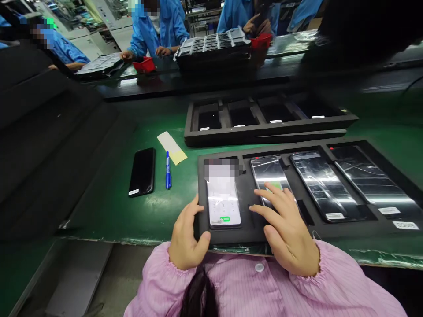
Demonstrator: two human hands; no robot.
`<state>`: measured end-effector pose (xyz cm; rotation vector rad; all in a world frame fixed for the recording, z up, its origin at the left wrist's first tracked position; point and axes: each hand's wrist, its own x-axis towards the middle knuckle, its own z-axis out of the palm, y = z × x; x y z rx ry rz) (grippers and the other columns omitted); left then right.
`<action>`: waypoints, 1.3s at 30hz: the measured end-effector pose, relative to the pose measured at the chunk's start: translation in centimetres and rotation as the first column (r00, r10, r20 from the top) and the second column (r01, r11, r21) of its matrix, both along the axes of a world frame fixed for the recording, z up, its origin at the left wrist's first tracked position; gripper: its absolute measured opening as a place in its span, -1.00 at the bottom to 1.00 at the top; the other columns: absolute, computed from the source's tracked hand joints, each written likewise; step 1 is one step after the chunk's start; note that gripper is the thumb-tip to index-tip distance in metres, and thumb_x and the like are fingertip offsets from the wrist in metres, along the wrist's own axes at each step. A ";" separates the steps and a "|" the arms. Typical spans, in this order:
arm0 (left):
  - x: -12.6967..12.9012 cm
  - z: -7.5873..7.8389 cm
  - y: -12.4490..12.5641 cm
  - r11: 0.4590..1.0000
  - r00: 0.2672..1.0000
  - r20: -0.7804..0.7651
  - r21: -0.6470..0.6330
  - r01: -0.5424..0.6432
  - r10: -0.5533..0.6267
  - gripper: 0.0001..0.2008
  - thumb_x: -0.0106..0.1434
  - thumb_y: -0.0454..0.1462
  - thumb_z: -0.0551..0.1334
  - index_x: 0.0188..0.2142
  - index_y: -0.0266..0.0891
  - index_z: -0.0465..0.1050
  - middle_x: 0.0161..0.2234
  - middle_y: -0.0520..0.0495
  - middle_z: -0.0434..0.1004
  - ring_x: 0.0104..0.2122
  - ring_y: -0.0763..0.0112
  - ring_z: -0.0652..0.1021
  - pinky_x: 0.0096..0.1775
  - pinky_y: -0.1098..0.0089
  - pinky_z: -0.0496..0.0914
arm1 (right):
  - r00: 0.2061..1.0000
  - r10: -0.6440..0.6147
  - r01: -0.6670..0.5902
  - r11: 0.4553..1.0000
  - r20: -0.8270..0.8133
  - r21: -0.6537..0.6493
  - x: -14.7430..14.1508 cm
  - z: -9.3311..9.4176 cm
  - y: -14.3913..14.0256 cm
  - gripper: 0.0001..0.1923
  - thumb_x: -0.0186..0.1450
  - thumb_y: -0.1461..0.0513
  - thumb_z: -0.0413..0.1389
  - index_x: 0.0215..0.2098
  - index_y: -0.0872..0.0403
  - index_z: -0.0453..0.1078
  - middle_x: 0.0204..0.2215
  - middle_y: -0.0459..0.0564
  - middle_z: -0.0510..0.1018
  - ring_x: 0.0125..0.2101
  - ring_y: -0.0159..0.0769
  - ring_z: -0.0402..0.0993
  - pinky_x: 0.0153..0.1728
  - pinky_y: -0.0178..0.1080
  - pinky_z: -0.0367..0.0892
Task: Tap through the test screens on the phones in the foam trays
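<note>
A smartphone (224,193) with a lit white dial-pad screen and a green button lies in the leftmost slot of a dark foam tray (246,237). My left hand (189,235) rests at the tray's left edge beside that phone, thumb and fingers apart, holding nothing. Over the second phone (264,165) hovers my right hand (286,224), its fingers spread; whether a fingertip touches the glass I cannot tell. Part of that phone is hidden under the hand, and a green patch shows on its screen. Farther right in the tray lie a third phone (322,185) and a fourth phone (373,176), both dark.
Left on the green bench (109,215) are a black phone (142,171), a blue marker (168,171) and a paper strip (172,147). Behind stands another foam tray (218,137) of dark phones. Across the line, people in blue work near stacked trays (213,48) and red bins (144,65).
</note>
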<state>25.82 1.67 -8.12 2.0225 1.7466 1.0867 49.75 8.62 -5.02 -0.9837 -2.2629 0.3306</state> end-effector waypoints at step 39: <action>1.0 0.9 -0.4 0.992 0.972 -0.230 -0.124 0.008 -0.037 -0.64 0.25 -0.22 0.00 0.00 -0.14 0.37 0.33 -0.10 -0.21 0.27 -0.21 -0.24 0.12 -0.28 -0.02 | 0.995 0.098 -0.098 0.994 -0.008 0.051 -2.8 -0.1 -0.1 -0.77 0.24 0.31 -0.05 -0.23 0.11 0.42 -0.02 0.16 0.42 0.15 0.03 0.17 0.10 0.25 0.04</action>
